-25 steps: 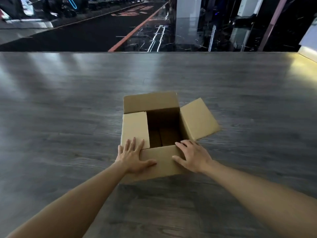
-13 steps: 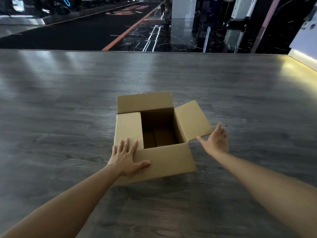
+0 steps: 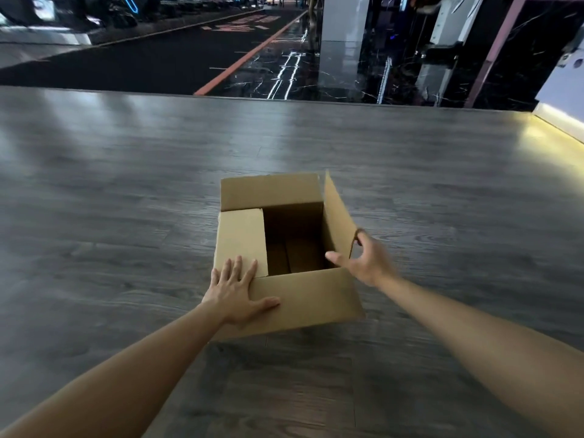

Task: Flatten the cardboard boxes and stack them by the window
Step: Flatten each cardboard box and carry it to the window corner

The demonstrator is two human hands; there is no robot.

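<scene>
A brown cardboard box point(image 3: 311, 298) stands open on the grey wood surface point(image 3: 126, 216) in the middle of the view. Its left flap is folded inward, its far flap stands up, and its near flap slopes toward me. My left hand point(image 3: 238, 294) lies flat with spread fingers on the near left corner of the box. My right hand point(image 3: 363, 260) pinches the lower edge of the right flap, thumb on the inside and fingers behind, and the flap stands nearly upright. The inside of the box is dark and holds nothing I can see.
The grey wood surface stretches wide on all sides of the box. Beyond its far edge lies a glossy black floor point(image 3: 284, 67) with an orange line and a white pillar point(image 3: 343, 36). A lit pale wall point(image 3: 559, 99) runs along the far right.
My right hand has left the near flap, gone round to the right flap and raised it from splayed outward to nearly upright. My left hand has stayed on the near left corner.
</scene>
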